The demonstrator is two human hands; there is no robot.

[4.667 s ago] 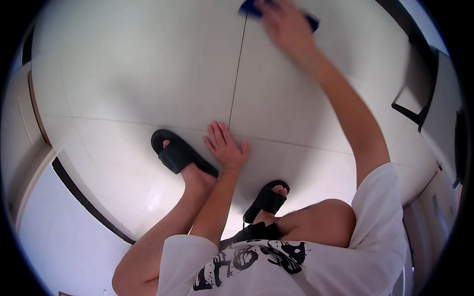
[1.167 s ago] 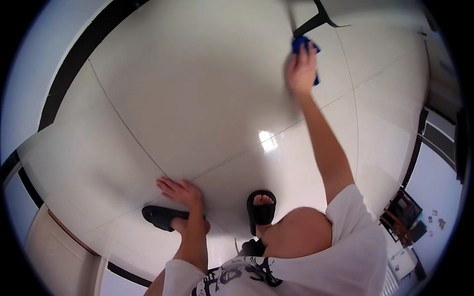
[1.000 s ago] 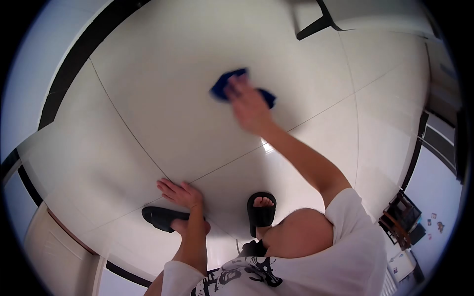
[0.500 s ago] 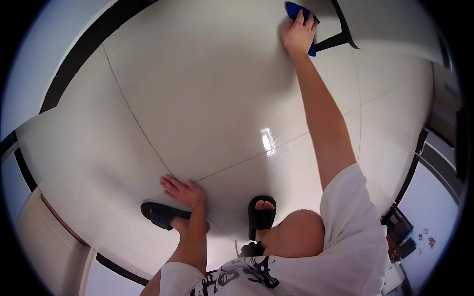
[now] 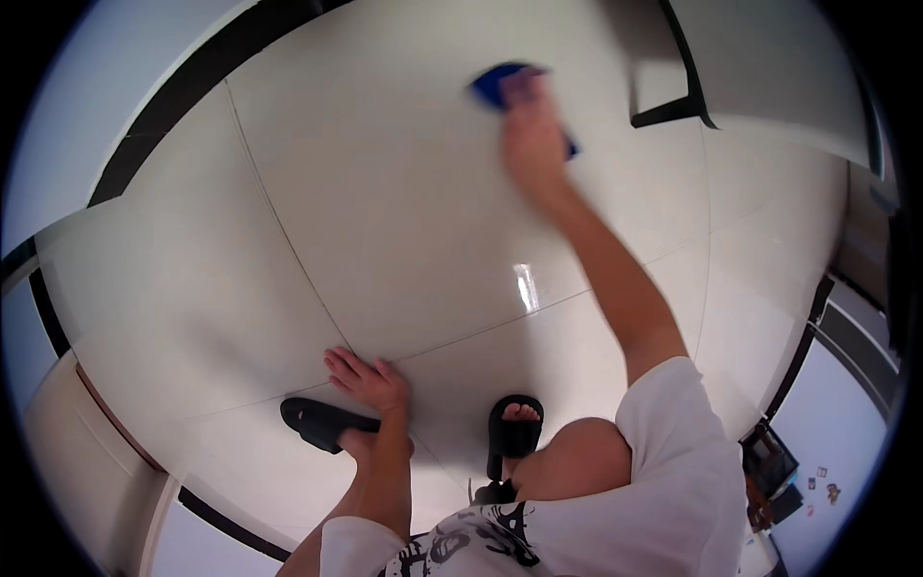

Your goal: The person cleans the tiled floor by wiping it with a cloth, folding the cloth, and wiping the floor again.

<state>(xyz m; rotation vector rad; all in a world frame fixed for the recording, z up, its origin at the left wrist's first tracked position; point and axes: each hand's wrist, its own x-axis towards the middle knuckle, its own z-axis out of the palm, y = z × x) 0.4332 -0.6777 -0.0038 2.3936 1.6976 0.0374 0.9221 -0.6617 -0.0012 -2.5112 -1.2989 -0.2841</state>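
Note:
A blue cloth [image 5: 491, 85] lies against the glossy tiled floor [image 5: 394, 212], partly covered by my right hand [image 5: 534, 139]. That hand is smeared by motion, with its fingers over the cloth and edges of blue showing on both sides. My left hand [image 5: 370, 381] rests palm down on the tiles near a grout line, fingers stretched out and nothing in them. Just below it is a black slipper [image 5: 322, 421] on one foot; the other black slipper [image 5: 513, 433] is farther right, beside my bent knee.
Dark skirting [image 5: 154, 125] runs along the wall at upper left. At upper right a pale panel with a black edge [image 5: 668, 112] stands close to the right arm's reach. A door [image 5: 87, 471] is at lower left, and dark items [image 5: 772, 462] are at lower right.
My right hand has swept the blue cloth left and nearer to me, away from the black-edged panel. My left hand stays planted on the floor; the view has shifted slightly.

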